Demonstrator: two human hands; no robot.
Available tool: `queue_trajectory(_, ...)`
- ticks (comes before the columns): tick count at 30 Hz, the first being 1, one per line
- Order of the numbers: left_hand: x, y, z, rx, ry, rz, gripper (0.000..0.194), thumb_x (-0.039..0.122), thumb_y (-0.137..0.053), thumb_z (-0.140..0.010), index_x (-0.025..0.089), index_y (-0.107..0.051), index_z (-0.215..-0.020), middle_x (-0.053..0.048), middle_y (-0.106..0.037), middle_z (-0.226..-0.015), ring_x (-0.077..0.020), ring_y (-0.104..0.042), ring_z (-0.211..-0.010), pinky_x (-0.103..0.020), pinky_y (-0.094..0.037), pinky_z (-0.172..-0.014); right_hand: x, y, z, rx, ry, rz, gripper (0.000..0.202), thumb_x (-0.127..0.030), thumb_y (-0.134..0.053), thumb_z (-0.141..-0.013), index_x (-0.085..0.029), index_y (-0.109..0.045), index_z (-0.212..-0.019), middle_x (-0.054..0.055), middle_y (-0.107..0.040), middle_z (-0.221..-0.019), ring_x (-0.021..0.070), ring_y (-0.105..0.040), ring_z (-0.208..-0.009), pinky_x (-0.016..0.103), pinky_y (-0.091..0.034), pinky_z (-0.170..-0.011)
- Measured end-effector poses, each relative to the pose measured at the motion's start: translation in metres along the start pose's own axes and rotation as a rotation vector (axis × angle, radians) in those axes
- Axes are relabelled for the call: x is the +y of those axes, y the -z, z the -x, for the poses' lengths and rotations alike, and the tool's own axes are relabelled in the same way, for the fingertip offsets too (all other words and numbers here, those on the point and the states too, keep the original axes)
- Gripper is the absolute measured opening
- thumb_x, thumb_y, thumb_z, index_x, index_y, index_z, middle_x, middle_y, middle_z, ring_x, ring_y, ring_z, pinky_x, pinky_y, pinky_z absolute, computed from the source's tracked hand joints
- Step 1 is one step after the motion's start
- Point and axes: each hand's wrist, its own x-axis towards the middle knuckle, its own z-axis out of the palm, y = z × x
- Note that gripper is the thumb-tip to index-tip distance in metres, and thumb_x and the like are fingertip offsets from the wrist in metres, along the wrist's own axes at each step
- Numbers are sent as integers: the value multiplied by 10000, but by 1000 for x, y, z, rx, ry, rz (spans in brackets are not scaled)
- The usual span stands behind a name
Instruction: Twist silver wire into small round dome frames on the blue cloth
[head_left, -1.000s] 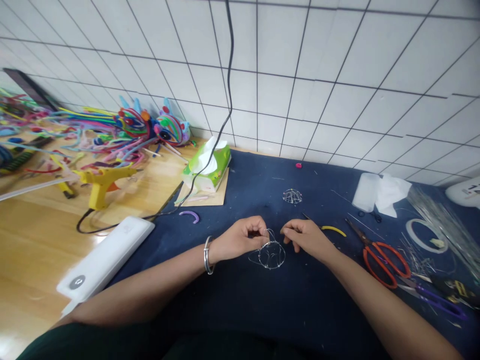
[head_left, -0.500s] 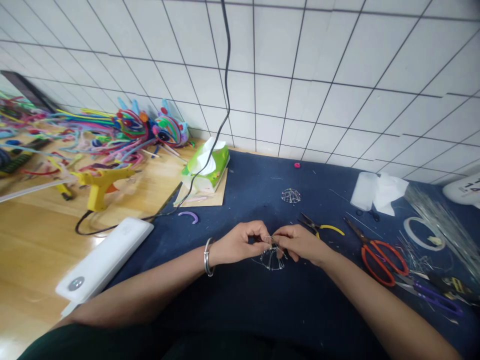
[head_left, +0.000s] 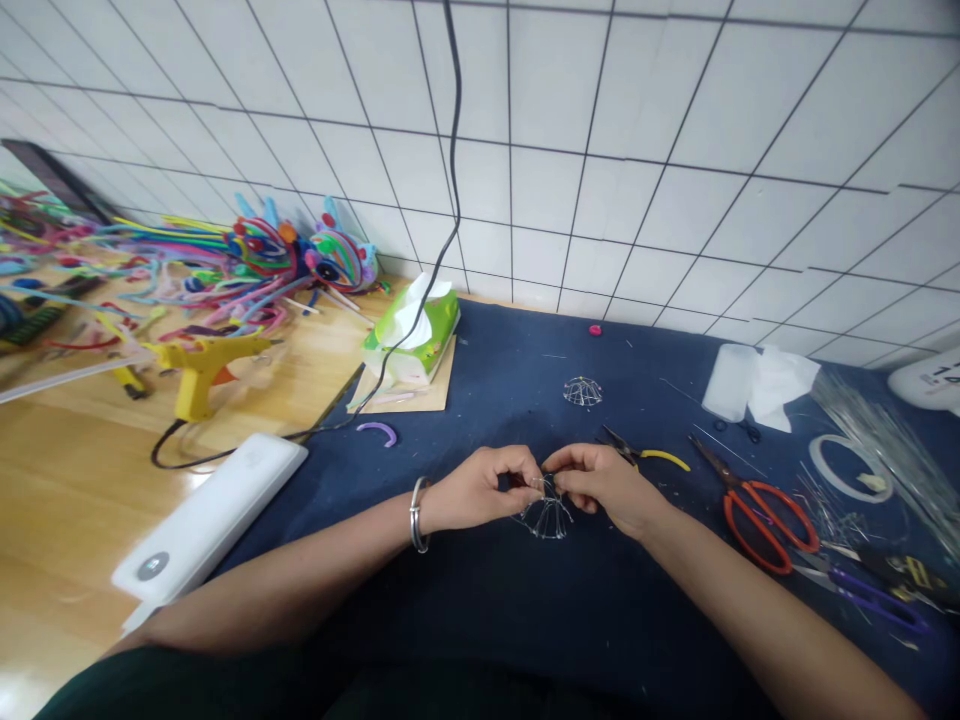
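Note:
Between my two hands is a small wire frame (head_left: 547,520), dome-shaped and silvery, its ribs spreading downward below my fingers. My left hand (head_left: 487,488), with a silver bracelet at the wrist, pinches the frame's upper left part. Thumb and fingers of my right hand (head_left: 600,482) close on its upper right side; the exact spot of wire is hidden by the fingertips. A second wire dome (head_left: 583,391) rests on the dark blue cloth (head_left: 510,380) farther back. Just beyond my right hand lie pliers (head_left: 664,459) with yellow handles.
Red-handled scissors (head_left: 772,525), purple-handled scissors (head_left: 877,598), a wire coil (head_left: 825,470) and loose wires (head_left: 892,450) lie at right. At left are a white power bank (head_left: 217,515), a yellow glue gun (head_left: 196,375), a tissue pack (head_left: 439,335) and colourful pipe cleaners (head_left: 195,240).
My right hand has shifted slightly at the top of the wire frame, its fingers curling a little differently. My left hand keeps its pinch almost in place.

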Motion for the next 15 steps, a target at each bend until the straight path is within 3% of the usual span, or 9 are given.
queue_trajectory(4, 2, 1, -1, 11, -91, -59, 58, 160, -523, -779, 118, -552, -806, -60, -608, -820, -110, -565, -726, -242, -452, -683, 4, -2, -1, 59, 57, -60, 230, -197, -581, -673, -168, -591, -901, -11, -537, -709, 40, -423, -476, 163, -303, -387)
queue_trajectory(10, 1, 1, -3, 107, -255, -122, 21, 141, -549, -758, 145, -563, -774, -65, -626, -819, -137, -571, -805, -292, -451, -763, 2, -4, 3, 88, 90, -173, 241, -196, -588, -686, -159, -587, -924, -27, -483, -650, 42, -395, -468, 177, -295, -391)
queue_trajectory(15, -1, 1, -3, 175, -186, -104, 31, 160, -546, -767, 134, -561, -764, -70, -612, -825, -128, -574, -780, -272, -455, -735, 0, -3, 5, 16, 47, -245, 220, -193, -564, -711, -148, -595, -925, -40, -448, -554, 47, -368, -453, 181, -275, -399)
